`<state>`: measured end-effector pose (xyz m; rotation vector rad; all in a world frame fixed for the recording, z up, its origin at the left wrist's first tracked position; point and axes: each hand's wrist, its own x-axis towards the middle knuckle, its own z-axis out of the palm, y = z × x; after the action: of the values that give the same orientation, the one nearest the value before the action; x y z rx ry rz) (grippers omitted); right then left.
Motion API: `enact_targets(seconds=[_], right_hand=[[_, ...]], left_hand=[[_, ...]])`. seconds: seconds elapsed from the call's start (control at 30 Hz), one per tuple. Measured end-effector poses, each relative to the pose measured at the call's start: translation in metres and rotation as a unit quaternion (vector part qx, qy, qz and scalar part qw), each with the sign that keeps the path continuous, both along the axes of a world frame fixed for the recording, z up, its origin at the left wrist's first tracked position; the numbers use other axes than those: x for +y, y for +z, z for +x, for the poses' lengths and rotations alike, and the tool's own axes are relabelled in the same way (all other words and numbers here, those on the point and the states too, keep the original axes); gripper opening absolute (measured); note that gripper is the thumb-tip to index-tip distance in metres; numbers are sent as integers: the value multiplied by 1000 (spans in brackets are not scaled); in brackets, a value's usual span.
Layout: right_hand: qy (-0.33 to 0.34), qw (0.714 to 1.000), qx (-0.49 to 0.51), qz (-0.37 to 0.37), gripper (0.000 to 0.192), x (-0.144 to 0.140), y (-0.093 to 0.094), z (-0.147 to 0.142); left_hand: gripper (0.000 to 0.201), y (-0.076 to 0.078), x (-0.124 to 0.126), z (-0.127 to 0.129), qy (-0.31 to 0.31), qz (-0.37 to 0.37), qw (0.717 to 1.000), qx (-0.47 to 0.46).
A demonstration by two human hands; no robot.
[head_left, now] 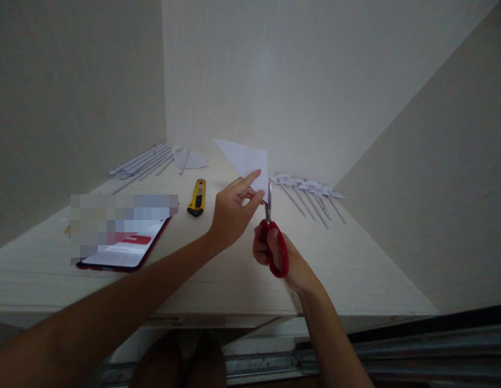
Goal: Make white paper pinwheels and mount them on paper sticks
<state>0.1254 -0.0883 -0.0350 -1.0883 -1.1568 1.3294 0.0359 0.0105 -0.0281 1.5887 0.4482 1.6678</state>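
the left hand (233, 211) holds a folded white paper (247, 161) above the pale wooden table (218, 280), with the thumb and forefinger pinched on the lower edge of the sheet and the remaining fingers curled beneath it. the paper is lifted clear of the table surface and tapers to a point that extends up and to the left, toward the back wall. the right hand (272, 253) grips a pair of red-handled scissors (272, 237), with the fingers closed through and around the handle loops. the scissors stand nearly upright, blades pointing away from the person, and the blades meet the right-hand edge of the paper just beside the left thumb; whether the blades are parted or closed cannot be told. a yellow utility knife (197, 198) lies flat on the table to the left of the left hand, apart from it. a phone in a red case (127, 249) lies screen up near the left front of the table, partly covered by a blurred area. a group of rolled paper sticks (143, 161) lies at the back left, with a flat cut paper piece (191, 159) beside them. a row of small paper flags on sticks (310, 196) lies to the right of the scissors, near the right wall.
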Motion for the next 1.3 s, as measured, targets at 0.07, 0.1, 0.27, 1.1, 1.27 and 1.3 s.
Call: enact_targets(seconds=[0.07, 0.1, 0.27, 1.1, 1.27, 1.3], right_hand=[[5, 1000, 4, 3, 38, 0, 0, 0], [6, 1000, 5, 3, 37, -1, 0, 1], [5, 1000, -2, 1, 38, -1, 1, 1], [4, 999, -41, 15, 44, -3, 4, -3], [-5, 998, -61, 20, 46, -3, 5, -4], [-7, 998, -66, 21, 46, -3, 5, -4]], left_hand=[[39, 0, 0, 0, 5, -1, 1000, 3], [39, 0, 0, 0, 8, -1, 1000, 6], [39, -2, 1, 0, 27, 21, 999, 15], [40, -1, -3, -2, 57, 38, 996, 49], [39, -1, -2, -2, 67, 42, 996, 48], [39, -2, -2, -2, 69, 43, 995, 50]])
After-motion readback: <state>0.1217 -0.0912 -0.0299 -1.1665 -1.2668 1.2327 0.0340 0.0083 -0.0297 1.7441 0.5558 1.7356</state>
